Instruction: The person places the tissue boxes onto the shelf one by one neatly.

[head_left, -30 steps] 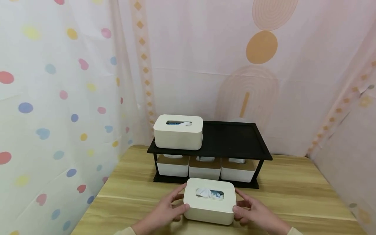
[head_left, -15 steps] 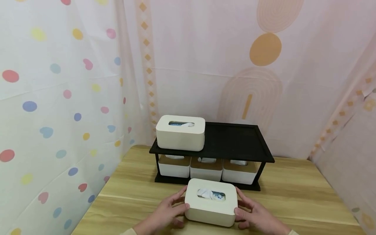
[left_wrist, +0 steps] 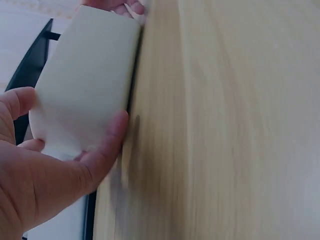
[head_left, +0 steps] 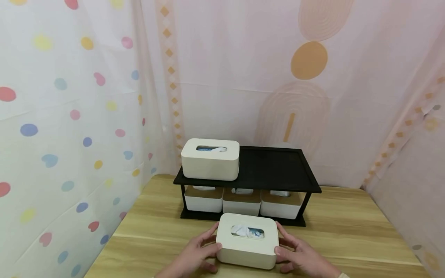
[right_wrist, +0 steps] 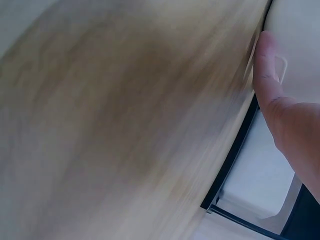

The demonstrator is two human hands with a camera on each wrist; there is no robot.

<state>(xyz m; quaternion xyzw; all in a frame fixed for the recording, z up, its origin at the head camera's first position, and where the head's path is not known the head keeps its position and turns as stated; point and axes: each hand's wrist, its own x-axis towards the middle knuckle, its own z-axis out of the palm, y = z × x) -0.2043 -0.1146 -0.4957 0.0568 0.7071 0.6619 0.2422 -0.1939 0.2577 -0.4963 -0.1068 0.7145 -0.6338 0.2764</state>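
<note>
A cream tissue box [head_left: 247, 256] with an oval slot, white tissue and blue-white packaging showing in it, is at the front of the head view, just before the black shelf. My left hand [head_left: 199, 251] grips its left end, thumb on the front corner and fingers along the side. At the opposite end my right hand [head_left: 299, 251] holds it the same way. In the left wrist view the left thumb and fingers span the end of the box [left_wrist: 87, 75]. Only the right thumb side of the right hand [right_wrist: 287, 110] shows in the right wrist view.
A two-tier black shelf [head_left: 274, 168] stands behind on the wood-grain table [head_left: 347, 227]. Another cream tissue box [head_left: 210, 168] sits on its top left. Three white boxes with brown lids, one the middle box [head_left: 241, 202], fill the lower tier. Patterned curtains [head_left: 222, 50] hang around.
Both hands keep their hold on the tissue box, which stays in nearly the same place before the shelf. The head view shifts slightly.
</note>
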